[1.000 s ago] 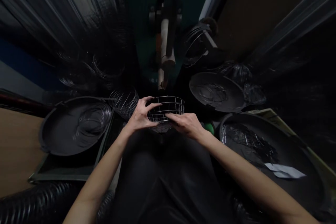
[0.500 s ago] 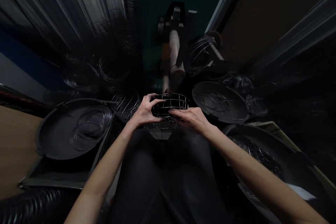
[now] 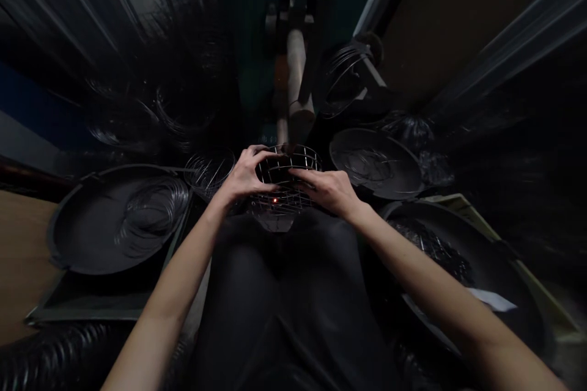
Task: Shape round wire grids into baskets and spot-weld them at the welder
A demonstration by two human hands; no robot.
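Observation:
A round wire basket (image 3: 312, 160) of thin metal rods sits under the arm of a machine (image 3: 297, 64). My left hand (image 3: 247, 174) grips its left side, with thumb and fingers curved round the wires. On the right, my right hand (image 3: 331, 189) holds the rim with its fingers on the near wires. The machine's tip meets the basket between my hands. A small orange spark (image 3: 274, 200) glows low on the basket's near side. The fingertips are partly hidden in the dark wirework.
To the left is a black pan (image 3: 87, 220) holding wire rings (image 3: 156, 211), with a wire bundle (image 3: 208, 171) beside it. On the right are a pan with loose wires (image 3: 403, 177) and a larger pan of small dark parts (image 3: 498, 275). A wire coil (image 3: 342, 76) hangs near the machine.
An orange spark has appeared on the basket's near side. The whole view has shifted, so everything sits slightly higher and further left. Both hands keep their hold.

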